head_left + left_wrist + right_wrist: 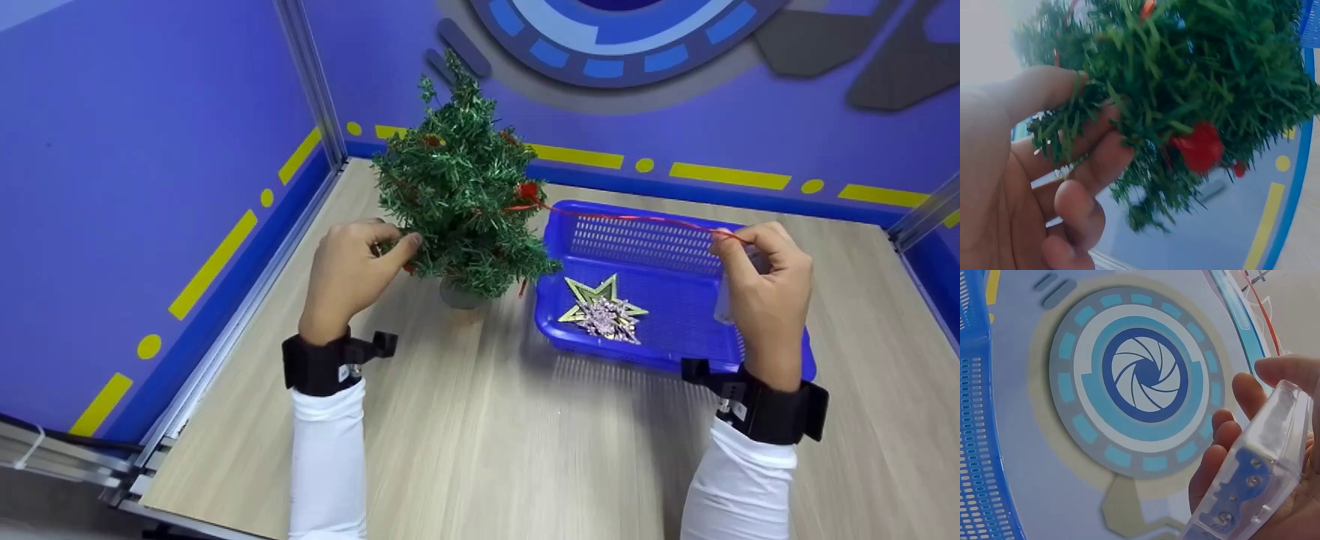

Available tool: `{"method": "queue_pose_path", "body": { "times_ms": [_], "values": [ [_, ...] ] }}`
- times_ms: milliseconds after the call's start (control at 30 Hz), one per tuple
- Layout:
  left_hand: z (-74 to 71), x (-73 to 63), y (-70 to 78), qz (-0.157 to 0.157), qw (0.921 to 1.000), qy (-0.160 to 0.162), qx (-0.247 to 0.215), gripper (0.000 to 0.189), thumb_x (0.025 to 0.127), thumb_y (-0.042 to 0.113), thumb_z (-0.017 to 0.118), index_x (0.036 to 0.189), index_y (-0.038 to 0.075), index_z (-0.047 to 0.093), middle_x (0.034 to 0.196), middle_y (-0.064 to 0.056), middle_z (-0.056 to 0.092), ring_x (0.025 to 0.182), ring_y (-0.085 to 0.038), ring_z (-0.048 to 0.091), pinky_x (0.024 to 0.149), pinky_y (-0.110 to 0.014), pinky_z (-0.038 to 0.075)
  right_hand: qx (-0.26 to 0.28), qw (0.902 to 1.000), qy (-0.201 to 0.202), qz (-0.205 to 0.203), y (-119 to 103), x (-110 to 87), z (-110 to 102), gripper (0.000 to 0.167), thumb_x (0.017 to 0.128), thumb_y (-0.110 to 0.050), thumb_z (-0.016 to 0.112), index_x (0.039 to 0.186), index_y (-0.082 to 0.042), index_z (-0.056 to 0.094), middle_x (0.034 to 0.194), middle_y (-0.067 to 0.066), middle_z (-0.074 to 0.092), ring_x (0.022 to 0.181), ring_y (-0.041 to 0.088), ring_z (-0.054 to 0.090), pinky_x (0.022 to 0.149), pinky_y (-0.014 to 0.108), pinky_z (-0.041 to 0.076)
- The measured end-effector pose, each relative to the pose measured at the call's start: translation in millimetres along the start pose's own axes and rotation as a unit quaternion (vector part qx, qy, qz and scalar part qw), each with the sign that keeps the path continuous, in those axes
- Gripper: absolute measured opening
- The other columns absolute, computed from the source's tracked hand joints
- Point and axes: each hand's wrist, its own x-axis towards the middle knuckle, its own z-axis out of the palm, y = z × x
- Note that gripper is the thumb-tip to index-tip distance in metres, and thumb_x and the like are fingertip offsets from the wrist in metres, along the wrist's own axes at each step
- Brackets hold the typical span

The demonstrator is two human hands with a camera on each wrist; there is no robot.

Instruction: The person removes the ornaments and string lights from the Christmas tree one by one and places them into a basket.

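Observation:
A small artificial Christmas tree (465,172) stands upright on the table. My left hand (351,270) is at its lower left side, and in the left wrist view the thumb and fingers pinch a green branch (1067,126). A red cord (637,218) runs from the tree across to my right hand (772,289), which pinches it between thumb and forefinger. That hand also holds a clear plastic box (1266,461) against the palm, with a bluish part inside. Near the left fingers hangs a red ornament (1202,147).
Right of the tree stands a blue plastic basket (574,345) under the cord. Inside it lie a gold star (589,289) and a pinkish glittery ornament (607,319). Blue printed panels (172,150) border the wooden table (480,420) on the left and behind.

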Motion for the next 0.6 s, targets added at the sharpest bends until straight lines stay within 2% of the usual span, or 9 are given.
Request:
{"method": "queue_pose_path", "body": {
  "times_ms": [100,167,233,300,400,467,533,600],
  "values": [
    [0.1,-1.0,6.5,0.004,0.9998,0.01,0.017,0.035,0.098,0.048,0.064,0.075,0.023,0.075,0.072,0.004,0.068,0.059,-0.014,0.05,0.061,-0.031,0.035,-0.004,1.0,-0.001,0.004,0.1,-1.1,0.6,0.021,0.093,-0.007,0.07,0.082,0.011,0.07,0.078,-0.016,0.059,0.068,0.005,0.05,0.061,0.018,0.038],
    [0.1,-1.4,6.5,-0.002,0.9993,0.034,0.016,0.037,0.097,0.051,0.064,0.075,0.022,0.075,0.071,0.004,0.069,0.058,-0.013,0.052,0.06,-0.03,0.036,-0.006,1.0,-0.002,0.003,-0.8,-2.0,1.2,0.021,0.093,-0.007,0.071,0.082,0.011,0.07,0.078,-0.016,0.058,0.066,0.006,0.048,0.06,0.018,0.037],
    [-0.1,-0.9,4.0,-0.016,0.9964,0.084,0.007,0.039,0.095,0.053,0.065,0.076,0.02,0.076,0.071,0.004,0.07,0.059,-0.013,0.054,0.059,-0.028,0.037,-0.005,1.0,-0.004,0.002,-1.6,-2.7,2.0,0.021,0.092,-0.007,0.071,0.082,0.011,0.069,0.077,-0.016,0.057,0.066,0.006,0.047,0.06,0.018,0.035],
    [0.0,0.3,0.3,-0.029,0.9899,0.138,-0.014,0.036,0.094,0.051,0.067,0.083,0.019,0.077,0.075,0.003,0.071,0.06,-0.013,0.055,0.059,-0.026,0.04,-0.001,1.0,-0.005,0.001,-2.0,-3.0,3.1,0.02,0.092,-0.006,0.07,0.081,0.011,0.069,0.077,-0.015,0.057,0.067,0.006,0.047,0.06,0.019,0.035],
    [0.9,1.8,-5.6,-0.031,0.9804,0.185,-0.061,0.029,0.093,0.044,0.072,0.1,0.017,0.077,0.087,-0.001,0.072,0.065,-0.012,0.057,0.064,-0.024,0.043,-0.001,0.9999,-0.01,0.001,-2.2,-3.6,5.0,0.021,0.093,-0.007,0.071,0.081,0.01,0.069,0.077,-0.015,0.056,0.067,0.007,0.047,0.06,0.019,0.035],
    [2.5,2.5,-9.0,-0.025,0.9788,0.182,-0.09,0.03,0.091,0.039,0.077,0.111,0.017,0.076,0.095,-0.002,0.073,0.07,-0.011,0.058,0.067,-0.024,0.045,-0.007,0.9999,-0.012,0.002,-2.5,-4.3,5.9,0.021,0.093,-0.008,0.071,0.081,0.009,0.069,0.077,-0.015,0.056,0.066,0.007,0.046,0.06,0.02,0.035],
    [5.4,3.1,-11.2,-0.02,0.9797,0.164,-0.114,0.033,0.087,0.034,0.082,0.115,0.018,0.076,0.1,-0.002,0.074,0.072,-0.01,0.06,0.068,-0.024,0.047,-0.013,0.9998,-0.012,0.005,-3.3,-5.6,6.4,0.022,0.094,-0.01,0.071,0.081,0.008,0.069,0.077,-0.015,0.056,0.066,0.007,0.046,0.06,0.02,0.034],
    [9.7,4.6,-11.7,-0.021,0.9794,0.148,-0.136,0.036,0.083,0.033,0.085,0.115,0.017,0.077,0.096,-0.002,0.074,0.071,-0.012,0.062,0.066,-0.024,0.048,-0.016,0.9998,-0.011,0.007,-4.2,-6.9,6.5,0.022,0.094,-0.01,0.07,0.081,0.008,0.069,0.077,-0.015,0.055,0.068,0.008,0.045,0.06,0.021,0.034]
  ]
}}
